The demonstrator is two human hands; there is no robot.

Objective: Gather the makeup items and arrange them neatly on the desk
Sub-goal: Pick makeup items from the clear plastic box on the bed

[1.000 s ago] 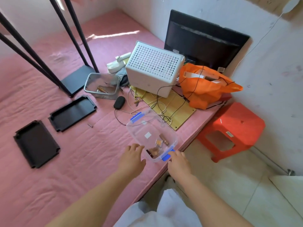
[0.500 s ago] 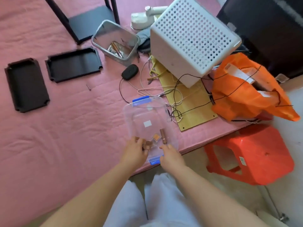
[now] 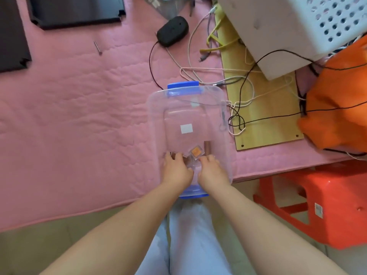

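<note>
A clear plastic box (image 3: 156, 120) with blue clips lies on the pink quilted surface (image 3: 79, 116), close to its near edge. At the box's near end lie a small square compact with an orange pan (image 3: 195, 151), a brown tube (image 3: 208, 146) and a brown makeup item (image 3: 185, 159). Both my hands are inside the box. My left hand (image 3: 176, 171) curls its fingers over the brown makeup item, which it partly hides. My right hand (image 3: 212, 172) curls its fingers over the lower end of the brown tube, beside the compact.
A black mouse (image 3: 172, 30) and tangled cables (image 3: 236, 116) lie beyond the box. A yellow board (image 3: 264, 124), a white perforated case (image 3: 297, 26) and an orange bag (image 3: 337, 100) crowd the right. A red stool (image 3: 317, 205) stands on the floor. Black trays (image 3: 75, 10) and a screw (image 3: 98, 48) lie at the left.
My head has come closer and tilted down over the box. Both hands moved from the box's near rim into the box and onto the makeup items.
</note>
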